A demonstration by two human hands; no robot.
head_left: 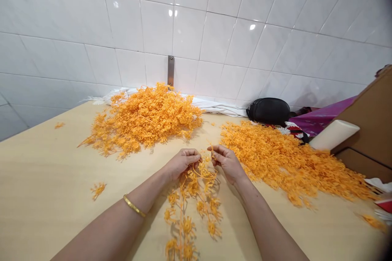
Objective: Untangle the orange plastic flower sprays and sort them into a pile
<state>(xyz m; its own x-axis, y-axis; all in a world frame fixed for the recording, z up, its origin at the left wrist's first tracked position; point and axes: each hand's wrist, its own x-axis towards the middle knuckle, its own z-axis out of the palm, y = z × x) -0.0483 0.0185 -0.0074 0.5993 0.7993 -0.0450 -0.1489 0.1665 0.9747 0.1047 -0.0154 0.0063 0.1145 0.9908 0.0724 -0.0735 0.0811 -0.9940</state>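
Observation:
My left hand (185,162) is closed, thumb and fingers pinching the upper stem of an orange artificial flower spray (187,225). The spray's branches, with several spidery blossoms, hang down toward me over the table. Just to the right, my right hand (226,162) is also closed, its thumb and index finger pinched on a thin orange piece at the top of the same spray. Whether that piece is joined to the spray or separate, I cannot tell. A small gap lies between the two hands.
A heap of orange flower sprays (150,116) lies at the back left, and a spread of orange flower pieces (284,159) on the right. One loose blossom (98,190) is at left. Behind are a black pouch (268,111), a cream roll (335,134), a cardboard box (366,120) and a tiled wall (156,28).

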